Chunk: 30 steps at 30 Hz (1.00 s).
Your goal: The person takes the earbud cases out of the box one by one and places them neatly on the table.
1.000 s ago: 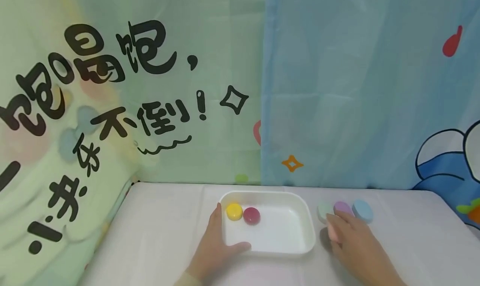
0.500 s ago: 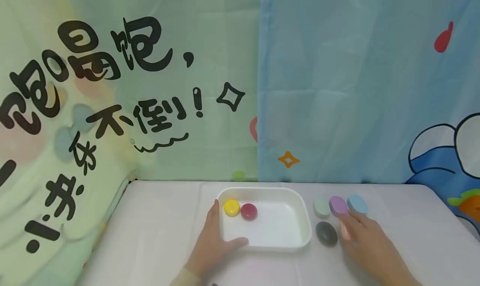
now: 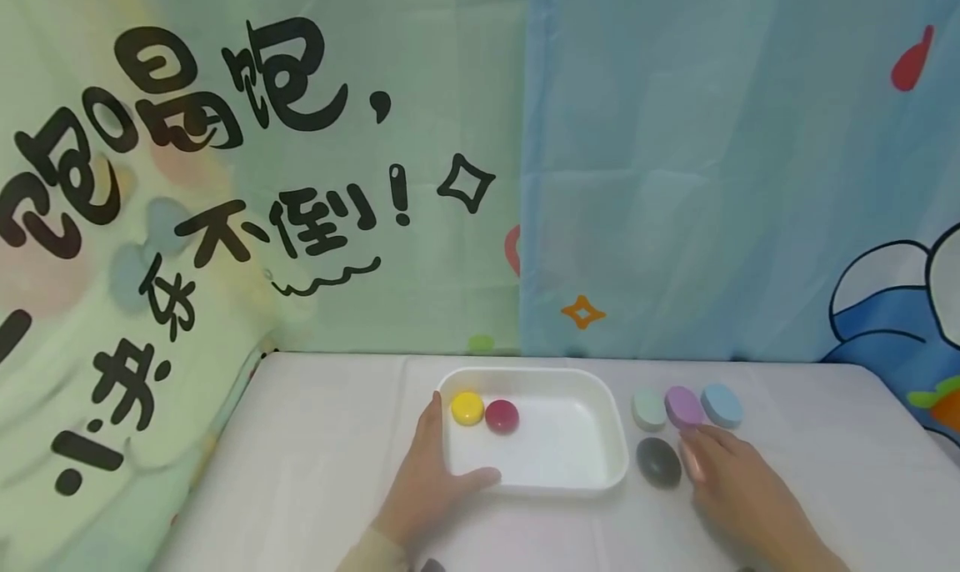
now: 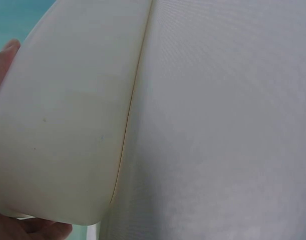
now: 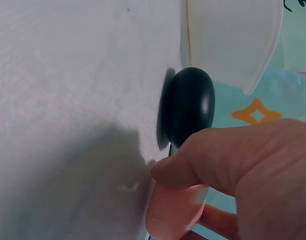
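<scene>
My left hand (image 3: 431, 480) holds the white tray (image 3: 547, 482) at its front left corner, thumb on the front rim and fingers along the left side. In that tray lie a yellow disc (image 3: 467, 408) and a dark pink disc (image 3: 502, 417), side by side. Right of the tray, my right hand (image 3: 738, 480) pinches a salmon-pink rounded disc (image 5: 174, 212) between thumb and fingers. Close by, a glossy black rounded disc (image 5: 192, 105) stands on the cloth. Behind are a pale green disc (image 3: 648, 410), a purple disc (image 3: 683, 406) and a light blue disc (image 3: 722, 405).
A white cloth (image 3: 300, 455) covers the table. Printed green and blue curtains (image 3: 705, 172) hang along the far edge. Small dark objects show at the lower edge near each wrist, too cut off to identify.
My right hand has shifted right with the salmon-pink disc, uncovering the black disc and more of the purple one. My left hand keeps its hold on the tray.
</scene>
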{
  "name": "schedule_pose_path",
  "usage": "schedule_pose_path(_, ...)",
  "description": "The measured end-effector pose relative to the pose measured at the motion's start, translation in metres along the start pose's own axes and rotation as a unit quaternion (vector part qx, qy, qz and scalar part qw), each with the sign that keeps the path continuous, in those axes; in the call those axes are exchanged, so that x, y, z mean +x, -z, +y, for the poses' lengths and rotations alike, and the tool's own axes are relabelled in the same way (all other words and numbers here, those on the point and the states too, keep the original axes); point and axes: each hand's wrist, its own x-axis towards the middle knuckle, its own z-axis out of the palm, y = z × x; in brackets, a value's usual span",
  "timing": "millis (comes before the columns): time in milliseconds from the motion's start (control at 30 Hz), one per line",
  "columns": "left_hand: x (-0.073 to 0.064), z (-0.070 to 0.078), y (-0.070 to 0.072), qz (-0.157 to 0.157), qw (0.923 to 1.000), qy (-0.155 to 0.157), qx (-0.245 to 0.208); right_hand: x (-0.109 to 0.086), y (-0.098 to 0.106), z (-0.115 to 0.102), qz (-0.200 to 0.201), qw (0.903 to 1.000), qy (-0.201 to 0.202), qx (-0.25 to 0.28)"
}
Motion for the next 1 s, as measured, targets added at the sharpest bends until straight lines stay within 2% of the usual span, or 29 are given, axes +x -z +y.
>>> schedule_pose_path(100,0.0002,0.0008,0.0004,0.0,1.0,-0.001,0.001,0.0018,0.0001,-0.0005,-0.021,0.9997,-0.008,-0.006)
schedule_pose_path(267,-0.0003,0.0025,0.0014,0.0,1.0,-0.001,-0.002,0.0066,0.0007,-0.0037,-0.082,0.9949,-0.056,-0.019)
schedule_pose_path(433,-0.0006,0.0017,0.0013,0.0,1.0,-0.004,-0.008,0.0092,0.0014,-0.0044,-0.108,0.9917,-0.066,-0.023)
schedule_pose_path(567,-0.0003,0.0004,0.0006,0.002,1.0,-0.006,-0.005,0.0091,0.0006,-0.0039,-0.114,0.9911,-0.064,-0.023)
schedule_pose_path(767,-0.0007,0.001,0.0008,0.002,1.0,-0.004,-0.008,0.0069,-0.0003,-0.0008,-0.098,0.9933,-0.056,-0.025)
schedule_pose_path(1000,-0.0032,0.0058,0.0034,0.001,1.0,-0.005,-0.004,0.0079,0.0083,-0.0044,-0.102,0.9915,-0.065,-0.048)
